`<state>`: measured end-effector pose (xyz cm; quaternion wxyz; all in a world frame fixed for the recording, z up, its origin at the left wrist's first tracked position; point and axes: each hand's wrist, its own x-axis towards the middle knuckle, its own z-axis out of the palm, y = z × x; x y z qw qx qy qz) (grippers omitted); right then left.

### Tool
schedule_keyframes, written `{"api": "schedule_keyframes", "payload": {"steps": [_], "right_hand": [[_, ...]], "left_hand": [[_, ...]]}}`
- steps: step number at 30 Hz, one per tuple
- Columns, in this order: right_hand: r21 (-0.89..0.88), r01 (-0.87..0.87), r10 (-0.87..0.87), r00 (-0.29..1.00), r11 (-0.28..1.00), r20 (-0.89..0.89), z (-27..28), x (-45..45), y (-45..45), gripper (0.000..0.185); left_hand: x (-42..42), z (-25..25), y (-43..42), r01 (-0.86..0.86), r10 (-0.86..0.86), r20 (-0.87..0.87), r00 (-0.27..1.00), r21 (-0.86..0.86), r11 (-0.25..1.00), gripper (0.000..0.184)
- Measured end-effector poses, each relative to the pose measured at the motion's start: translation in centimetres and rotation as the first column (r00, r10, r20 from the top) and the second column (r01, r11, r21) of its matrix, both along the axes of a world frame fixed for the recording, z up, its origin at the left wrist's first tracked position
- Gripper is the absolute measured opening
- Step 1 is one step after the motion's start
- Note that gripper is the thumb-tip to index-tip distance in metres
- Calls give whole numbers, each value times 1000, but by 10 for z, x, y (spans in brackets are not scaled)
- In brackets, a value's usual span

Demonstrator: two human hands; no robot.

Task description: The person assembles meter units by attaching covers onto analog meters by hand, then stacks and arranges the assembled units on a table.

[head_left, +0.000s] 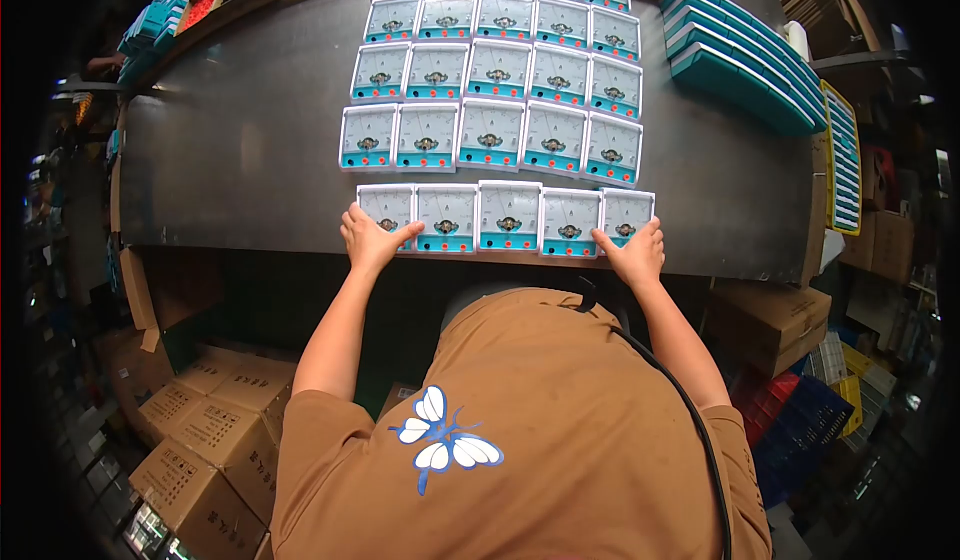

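My left hand [372,242] grips the leftmost ammeter [387,203] of the front row, thumb on its right side and fingers on its left. At the other end of that row, my right hand [634,254] holds the rightmost ammeter [628,206] between thumb and fingers. Between my hands stand three more meters, the middle ammeter [509,215] set slightly farther back. Each has a white frame, a pale dial and a teal base with red and black terminals. Beyond them, several rows of matching meters [490,132] cover the middle of the table.
The grey metal table [240,160] carries stacked teal-and-white parts [740,70] at the right. A yellow-edged crate [842,160] stands beside its right edge. Cardboard boxes [215,430] are piled on the floor at left, another box [775,320] at right. A black cable [690,400] runs over my shirt.
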<state>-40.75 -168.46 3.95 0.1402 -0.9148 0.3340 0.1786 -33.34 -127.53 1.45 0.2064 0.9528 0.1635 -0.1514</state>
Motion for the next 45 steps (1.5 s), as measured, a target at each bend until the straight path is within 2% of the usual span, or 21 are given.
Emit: {"api": "schedule_keyframes", "payload": {"steps": [4, 6, 13, 18, 19, 26, 29, 32, 35, 39, 43, 45], "right_hand": [[67, -3, -6, 991, 998, 135, -5, -13, -10, 115], [87, -16, 3, 989, 996, 145, -3, -20, -10, 114], [66, -32, 21, 985, 997, 169, -10, -46, -64, 112], [35, -66, 57, 976, 997, 209, -3, -49, -177, 107], [45, -102, 85, 956, 994, 282, -21, -52, -213, 110], [55, -198, 181, 959, 979, 216, -22, -12, -409, 114], [68, -208, 192, 962, 976, 195, -21, 4, -474, 115], [62, -199, 183, 963, 978, 198, -24, 14, -526, 114], [65, -141, 124, 968, 988, 217, -29, 21, -561, 115], [47, -110, 91, 950, 993, 300, -45, 25, -590, 114], [-24, 19, -12, 965, 1000, 261, -36, 41, -580, 113], [-61, 48, -33, 971, 997, 238, -24, 51, -579, 111]], "left_hand": [[-1, 1, -1, 5, -6, 28, 1000, 37, 999, 119], [-5, -4, -2, 3, -8, 80, 997, 60, 998, 117], [-38, -1, -55, 9, -9, 13, 1000, 54, 999, 113], [-76, -4, -158, 10, -10, 1, 1000, 3, 1000, 115], [-81, -3, -181, -4, 4, -21, 1000, -7, 1000, 115], [-109, 0, -346, 48, -70, -160, 985, -136, 990, 109], [-105, 9, -407, 17, -66, -225, 972, -211, 977, 108], [-94, 9, -456, 42, -86, -198, 976, -213, 976, 107], [-68, 2, -495, 69, -85, -94, 992, -161, 985, 106], [-16, -6, -527, 120, -119, 23, 993, -63, 991, 104], [30, -4, -549, 71, -68, 76, 995, -34, 997, 106], [53, 4, -555, 103, -103, 34, 994, 7, 995, 107]]}}
